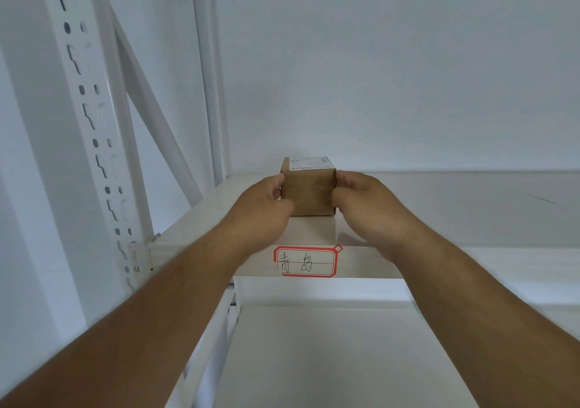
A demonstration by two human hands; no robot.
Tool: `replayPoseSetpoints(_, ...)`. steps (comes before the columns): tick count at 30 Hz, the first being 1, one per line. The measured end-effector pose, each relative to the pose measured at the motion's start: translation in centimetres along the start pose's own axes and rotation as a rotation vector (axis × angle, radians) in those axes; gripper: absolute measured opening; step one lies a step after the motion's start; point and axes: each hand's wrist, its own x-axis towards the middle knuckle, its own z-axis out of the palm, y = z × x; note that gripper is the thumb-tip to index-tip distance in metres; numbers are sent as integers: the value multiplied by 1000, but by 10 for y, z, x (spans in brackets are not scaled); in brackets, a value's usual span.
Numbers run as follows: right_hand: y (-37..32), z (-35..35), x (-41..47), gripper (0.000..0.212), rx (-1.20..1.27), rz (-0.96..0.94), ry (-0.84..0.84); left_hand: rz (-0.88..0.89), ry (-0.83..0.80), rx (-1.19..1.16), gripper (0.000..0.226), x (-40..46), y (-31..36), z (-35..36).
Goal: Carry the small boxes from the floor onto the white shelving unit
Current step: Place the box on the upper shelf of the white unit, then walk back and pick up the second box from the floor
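A small brown cardboard box point(309, 188) with a white label on top rests on a board of the white shelving unit point(470, 213), near its left end. My left hand point(260, 210) grips the box's left side and my right hand point(367, 210) grips its right side, fingers curled around the edges. Both forearms reach in from the bottom corners of the head view.
A red-bordered paper tag with handwriting point(306, 260) sticks to the shelf's front beam just below the box. A perforated white upright point(94, 144) and a diagonal brace stand at the left. A lower shelf board point(329, 354) lies beneath. A white wall is behind.
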Motion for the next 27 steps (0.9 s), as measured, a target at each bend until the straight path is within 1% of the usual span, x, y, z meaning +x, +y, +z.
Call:
replayPoseSetpoints(2, 0, 0, 6, 45, 4, 19, 10, -23, -7, 14, 47, 6, 1, -1)
replayPoseSetpoints(5, -1, -1, 16, 39, 8, 54, 13, -33, -5, 13, 53, 15, 4, -2)
replayPoseSetpoints(8, 0, 1, 25, 38, 24, 69, 7, -32, -1, -4, 55, 21, 7, 0)
replayPoseSetpoints(12, 1, 2, 27, 41, 74, 83, 20, -43, 15, -29, 59, 26, 4, 3)
replayPoseSetpoints(14, 1, 0, 24, 33, 99, 90, 36, -30, 14, -20, 52, 23, 5, 4)
replayPoseSetpoints(16, 2, -3, 19, 30, 90, 122, 78, -13, 24, -38, 50, 18, 7, 3)
replayPoseSetpoints(18, 2, -5, 14, 16, 104, 125, 102, 4, 18, -62, 46, 12, 9, 1)
replayPoseSetpoints(20, 2, -6, 5, 8, 142, 116, 93, 25, 21, -90, 43, 4, 12, 0)
replayPoseSetpoints(21, 1, -6, 0, 8, 173, 112, 88, 33, 21, -109, 42, -1, 12, 1)
replayPoseSetpoints(22, 0, -7, -7, 17, 209, 100, 93, 47, 25, -139, 41, -7, 14, 3)
replayPoseSetpoints(24, -1, -9, -23, 47, 243, 70, 130, 74, 46, -207, 35, -18, 18, 8)
replayPoseSetpoints(25, -1, -11, -33, 53, 250, 41, 152, 98, 49, -223, 25, -23, 21, 13)
replayPoseSetpoints(26, 3, -14, -43, 54, 271, 7, 177, 130, 29, -233, 16, -30, 26, 20)
replayPoseSetpoints(27, 7, -18, -58, 51, 298, -12, 213, 171, -8, -236, 17, -38, 31, 30)
